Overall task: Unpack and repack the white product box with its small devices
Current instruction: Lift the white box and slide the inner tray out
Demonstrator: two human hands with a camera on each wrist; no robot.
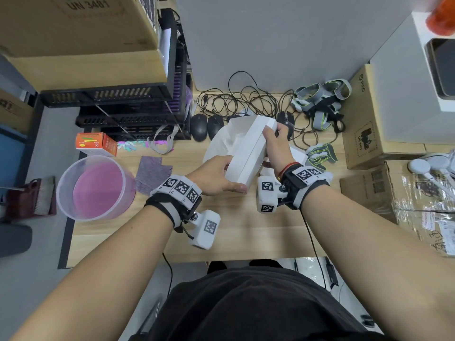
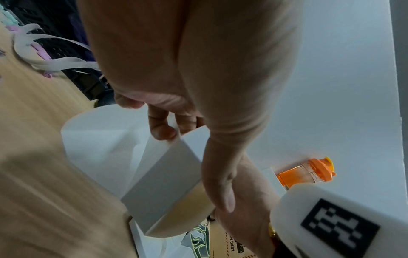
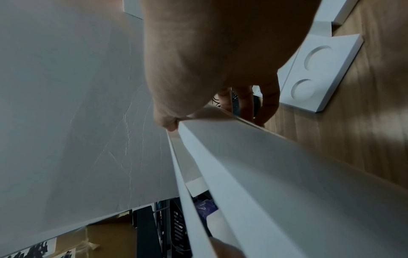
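Wooden table [image 1: 246, 232], pink-bottomed tub [image 1: 94, 189], purple cloth [image 1: 152, 172], mice [image 1: 199, 127]

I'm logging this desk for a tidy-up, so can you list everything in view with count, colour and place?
white product box: one, white, tilted above the desk centre, held at both ends
insert tray: one, white, two round recesses, on the desk under the right hand
computer mice: at least two, black, behind the box
cables: tangle, black, desk rear
straps: bundle, grey and green, rear right
plastic tub: one, clear with pink bottom, desk left
small carton: one, orange and white, behind the tub
cloth: one, purple, beside the tub
crates: stack, black, rear left
left hand: grip on the box's near end
right hand: grip on the far end
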